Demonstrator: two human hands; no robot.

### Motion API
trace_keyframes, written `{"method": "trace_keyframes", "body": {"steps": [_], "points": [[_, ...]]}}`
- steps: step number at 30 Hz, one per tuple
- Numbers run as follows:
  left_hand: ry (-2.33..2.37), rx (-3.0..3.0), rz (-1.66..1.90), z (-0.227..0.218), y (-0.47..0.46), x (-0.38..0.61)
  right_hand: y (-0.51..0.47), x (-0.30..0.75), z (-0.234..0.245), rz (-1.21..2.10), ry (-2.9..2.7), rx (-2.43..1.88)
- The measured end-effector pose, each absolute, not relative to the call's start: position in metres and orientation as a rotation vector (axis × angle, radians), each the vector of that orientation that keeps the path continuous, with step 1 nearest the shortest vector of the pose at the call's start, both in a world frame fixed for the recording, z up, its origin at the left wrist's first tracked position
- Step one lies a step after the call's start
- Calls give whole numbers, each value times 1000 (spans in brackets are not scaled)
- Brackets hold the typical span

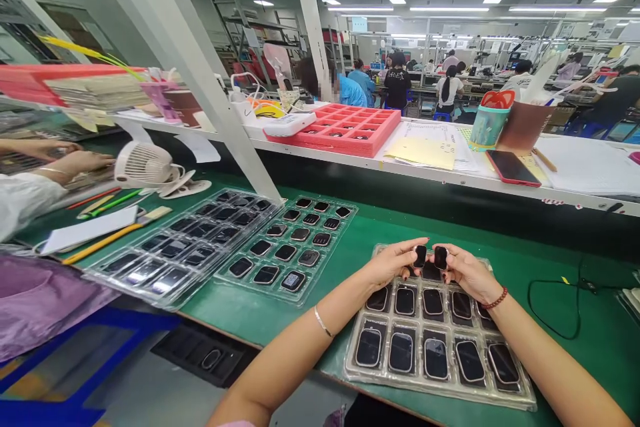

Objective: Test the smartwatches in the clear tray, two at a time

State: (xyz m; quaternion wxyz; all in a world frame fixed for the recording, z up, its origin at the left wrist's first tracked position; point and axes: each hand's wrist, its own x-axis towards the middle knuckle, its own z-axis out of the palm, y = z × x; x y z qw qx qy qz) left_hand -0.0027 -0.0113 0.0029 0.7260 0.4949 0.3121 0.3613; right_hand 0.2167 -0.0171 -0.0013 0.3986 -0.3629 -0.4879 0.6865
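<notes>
Close in front, the fingers of the left hand and right hand clamp one small black watch each, held just apart above a clear plastic tray of matching watches; another tray lies nearby on the green workbench.

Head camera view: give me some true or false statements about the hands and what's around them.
The left hand and right hand each pinch a small black rounded device. True.

The right wrist wears a thin silver bangle. False: it wears a red beaded bracelet; the thin silver bangle is on the left wrist.

A clear plastic tray of black devices lies under the hands. True.

The red compartment tray stands on the green bench. False: it sits on the white shelf behind the bench.
</notes>
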Motion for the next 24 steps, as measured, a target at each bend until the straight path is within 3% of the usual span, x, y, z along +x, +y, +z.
{"method": "trace_keyframes", "body": {"steps": [24], "points": [[988,1316,897,2,-15,9,-21,210,-6,1501,-1525,-993]]}}
